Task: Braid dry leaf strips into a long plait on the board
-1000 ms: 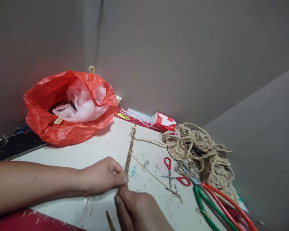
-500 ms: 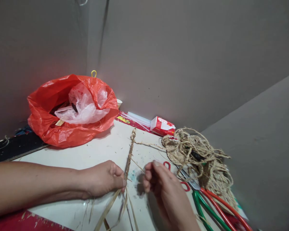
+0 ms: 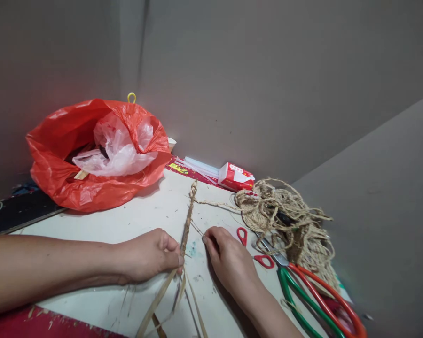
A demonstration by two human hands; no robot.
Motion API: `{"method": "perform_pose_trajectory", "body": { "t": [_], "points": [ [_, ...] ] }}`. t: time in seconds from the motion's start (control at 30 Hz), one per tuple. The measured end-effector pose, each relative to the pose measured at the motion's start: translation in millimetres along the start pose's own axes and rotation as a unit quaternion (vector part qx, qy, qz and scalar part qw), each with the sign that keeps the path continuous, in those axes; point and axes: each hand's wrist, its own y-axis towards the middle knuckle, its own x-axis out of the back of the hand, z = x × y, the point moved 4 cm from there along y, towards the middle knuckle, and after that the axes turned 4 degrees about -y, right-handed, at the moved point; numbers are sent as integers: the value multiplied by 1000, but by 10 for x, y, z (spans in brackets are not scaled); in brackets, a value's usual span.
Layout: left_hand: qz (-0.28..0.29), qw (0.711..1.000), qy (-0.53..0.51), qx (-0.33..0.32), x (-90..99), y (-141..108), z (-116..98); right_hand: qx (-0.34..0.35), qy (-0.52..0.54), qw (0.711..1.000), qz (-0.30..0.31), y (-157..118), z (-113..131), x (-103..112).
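A thin brown braid of plant fibre (image 3: 188, 224) lies on the white board (image 3: 144, 216), its loose strips (image 3: 156, 300) fanning out toward the bottom. My left hand (image 3: 162, 252) pinches the lower end of the braid, thumb on top. To the right, my right hand (image 3: 223, 249) is closed, with thumb and fingertips together on a thin strand (image 3: 197, 228) that runs out from the braid. From the braid's upper part a thin twisted cord (image 3: 216, 204) leads to a pile of coiled cord (image 3: 282, 220) at the right.
Scissors with red and green handles (image 3: 299, 281) and small red-handled scissors (image 3: 264, 261) lie right of my right hand. A red plastic bag (image 3: 91, 195) stands back left. Near the grey wall are a red tissue pack (image 3: 234, 177) and pale sticks (image 3: 200, 166).
My right hand has turned palm down and its fingertips have closed on the thin strand. My left hand keeps its pinch on the braid. The whole view has shifted slightly.
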Motion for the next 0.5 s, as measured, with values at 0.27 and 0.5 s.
{"method": "perform_pose_trajectory", "body": {
  "t": [0.27,0.5],
  "points": [
    [-7,999,-16,-28,-15,-21,-6,-174,511,831,132,-308,346,366],
    [-59,996,-51,-41,-44,-119,-79,-292,571,759,110,-663,688,110]
  ]
}}
